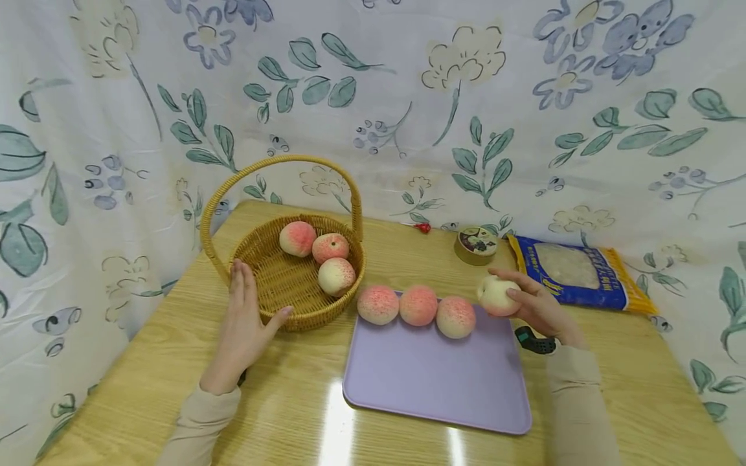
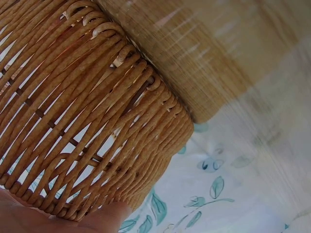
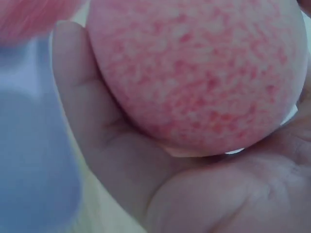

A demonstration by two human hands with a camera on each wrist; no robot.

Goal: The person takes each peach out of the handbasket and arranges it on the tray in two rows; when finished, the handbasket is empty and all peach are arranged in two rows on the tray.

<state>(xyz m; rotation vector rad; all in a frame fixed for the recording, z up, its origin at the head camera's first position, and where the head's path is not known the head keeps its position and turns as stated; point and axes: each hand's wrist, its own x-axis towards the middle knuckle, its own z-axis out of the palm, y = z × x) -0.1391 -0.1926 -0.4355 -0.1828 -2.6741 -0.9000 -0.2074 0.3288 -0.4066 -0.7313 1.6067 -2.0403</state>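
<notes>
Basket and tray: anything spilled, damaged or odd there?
Nothing stands out. The basket stands upright with three peaches inside; three more line the far edge of the tray, and the right hand holds another peach near that edge's right end. No spill or damage shows.

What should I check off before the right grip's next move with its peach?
1. Right grip around the held peach: ok, fingers and thumb hold it.
2. Held peach lifted off the tray: cannot tell, contact is unclear.
3. Tray space: ok, bare surface in front of the row of peaches.
4. Basket upright: ok, three peaches inside.
5. Left grip touching the basket: ok, at its rim.
</notes>
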